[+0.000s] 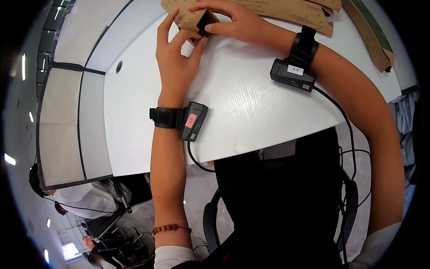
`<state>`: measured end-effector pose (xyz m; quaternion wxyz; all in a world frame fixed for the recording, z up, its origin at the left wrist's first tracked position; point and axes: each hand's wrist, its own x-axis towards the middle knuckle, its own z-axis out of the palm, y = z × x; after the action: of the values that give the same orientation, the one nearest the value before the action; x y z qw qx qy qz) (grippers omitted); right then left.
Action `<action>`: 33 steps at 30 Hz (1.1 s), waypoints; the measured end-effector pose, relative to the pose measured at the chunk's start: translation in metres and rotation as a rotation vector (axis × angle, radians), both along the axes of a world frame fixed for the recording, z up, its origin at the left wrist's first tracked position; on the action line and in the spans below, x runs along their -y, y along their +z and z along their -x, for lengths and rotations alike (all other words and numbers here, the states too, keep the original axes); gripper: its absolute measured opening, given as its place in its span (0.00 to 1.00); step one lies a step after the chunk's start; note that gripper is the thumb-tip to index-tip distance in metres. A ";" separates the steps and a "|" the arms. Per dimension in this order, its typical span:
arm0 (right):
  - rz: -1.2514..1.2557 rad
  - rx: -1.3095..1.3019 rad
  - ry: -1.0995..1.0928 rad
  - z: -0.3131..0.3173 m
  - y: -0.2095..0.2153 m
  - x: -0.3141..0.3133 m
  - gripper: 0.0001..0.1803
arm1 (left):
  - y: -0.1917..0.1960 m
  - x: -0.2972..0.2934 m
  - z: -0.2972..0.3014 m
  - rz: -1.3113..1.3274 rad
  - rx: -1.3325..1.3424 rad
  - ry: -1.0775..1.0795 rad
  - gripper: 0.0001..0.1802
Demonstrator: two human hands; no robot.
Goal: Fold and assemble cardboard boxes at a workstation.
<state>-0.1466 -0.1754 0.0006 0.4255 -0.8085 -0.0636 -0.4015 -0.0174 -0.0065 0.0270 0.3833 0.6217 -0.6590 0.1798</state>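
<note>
At the far edge of the view, a brown cardboard box (187, 22) is held on the white table, its dark open end facing me. My left hand (179, 58) grips its near left side, the thumb and a finger at the lower corner. From the right, my right hand (237, 22) pinches the open end, with fingers over the top and the thumb at the opening. Flat brown cardboard pieces (286, 15) with printed drawings lie beyond my right hand. Part of the box is cut off by the frame's top edge.
A long cardboard piece with a green inside (369, 33) lies at the table's right. Pale partition panels (60, 125) border the left side. A round cable hole (119, 67) is set in the table (251, 107). Black cables hang from both wrist devices. Another person (89, 197) sits beyond the partition.
</note>
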 end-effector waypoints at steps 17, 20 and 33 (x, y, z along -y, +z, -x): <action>-0.517 -0.234 0.359 0.007 0.014 -0.008 0.30 | -0.003 0.001 -0.011 0.023 0.060 -0.033 0.18; -0.217 -0.046 0.215 0.002 0.007 -0.005 0.29 | -0.005 0.002 -0.008 0.027 0.108 -0.038 0.15; -0.373 -0.235 0.283 0.007 0.011 -0.007 0.26 | 0.003 -0.002 0.004 -0.082 -0.145 -0.006 0.16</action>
<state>-0.1536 -0.1683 0.0118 0.6236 -0.7402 -0.0508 -0.2462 -0.0215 -0.0048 0.0300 0.4046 0.6465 -0.6380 0.1061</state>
